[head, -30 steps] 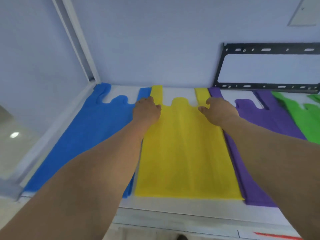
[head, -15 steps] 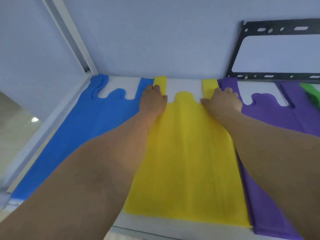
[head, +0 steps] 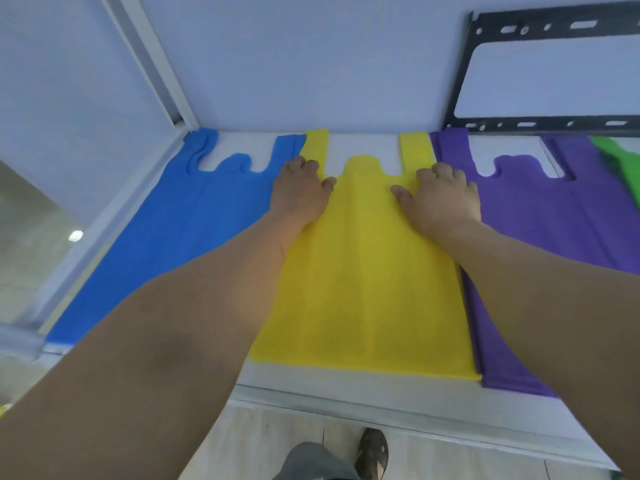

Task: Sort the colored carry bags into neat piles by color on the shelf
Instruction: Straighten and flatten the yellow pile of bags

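Note:
A yellow carry bag [head: 363, 282] lies flat in the middle of the white shelf [head: 346, 384], handles pointing at the back wall. My left hand [head: 299, 190] presses palm-down on its upper left corner, at the base of the left handle. My right hand [head: 441, 197] presses palm-down on its upper right corner. A blue bag pile [head: 180, 233] lies to the left, and a purple pile [head: 540, 216] to the right runs partly under my right forearm. A green bag [head: 620, 161] shows at the far right edge.
A black metal bracket [head: 540, 29] leans on the back wall at the right. A white frame post [head: 152, 64] stands in the left corner. Below the shelf's front edge are the floor and my shoe [head: 374, 452].
Both hands have slid slightly toward me on the yellow bag, off the handle bases and onto its upper corners. The view has moved closer and tilted down.

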